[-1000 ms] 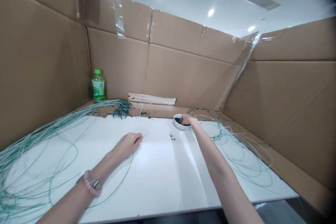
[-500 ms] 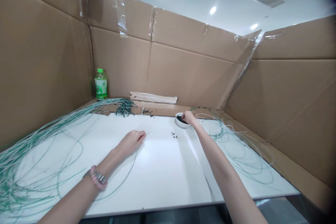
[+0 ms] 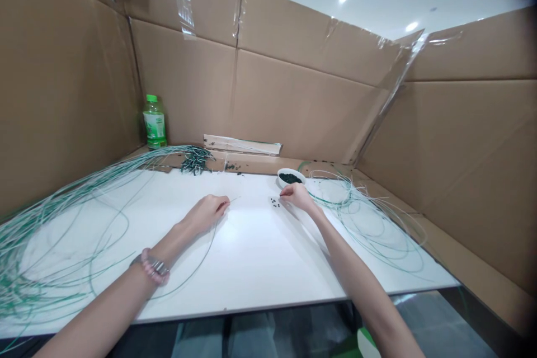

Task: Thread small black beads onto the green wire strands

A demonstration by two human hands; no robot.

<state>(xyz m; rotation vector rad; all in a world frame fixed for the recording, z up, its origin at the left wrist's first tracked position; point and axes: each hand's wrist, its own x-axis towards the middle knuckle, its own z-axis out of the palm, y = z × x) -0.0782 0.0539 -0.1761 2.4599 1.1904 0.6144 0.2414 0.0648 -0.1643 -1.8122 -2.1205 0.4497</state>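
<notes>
"What did the person at the table have in their hands?"

"The left hand (image 3: pixel 205 213) was closed in a firm pinch on a thin green-and-white strand (image 3: pixel 212 246). The strand's tip stuck out past the fingers, and its length curved down across the white table (image 3: pixel 251 263)."

"And the right hand (image 3: pixel 297 196)?"

"It lay low on the tabletop, its fingers nearly closed. The fingertips (image 3: pixel 283 193) came just beside a few small dark beads (image 3: pixel 274 203). I couldn't tell whether they had hold of one."

"Where were the other beads?"

"A white bowl (image 3: pixel 291 177), just beyond the right hand, was filled with them."

"What else was around?"

"A large tangle of loose strands (image 3: pixel 62 224) spread over the left of the table, and a smaller one (image 3: pixel 369 229) lay on the right. A bunch of beaded strands (image 3: pixel 194 161) lay at the far edge, near a green-capped plastic bottle (image 3: pixel 154 122). Cardboard walls (image 3: pixel 293 100) rose around all of it. A pink beaded bracelet (image 3: pixel 150 266) circled the left wrist."
</notes>
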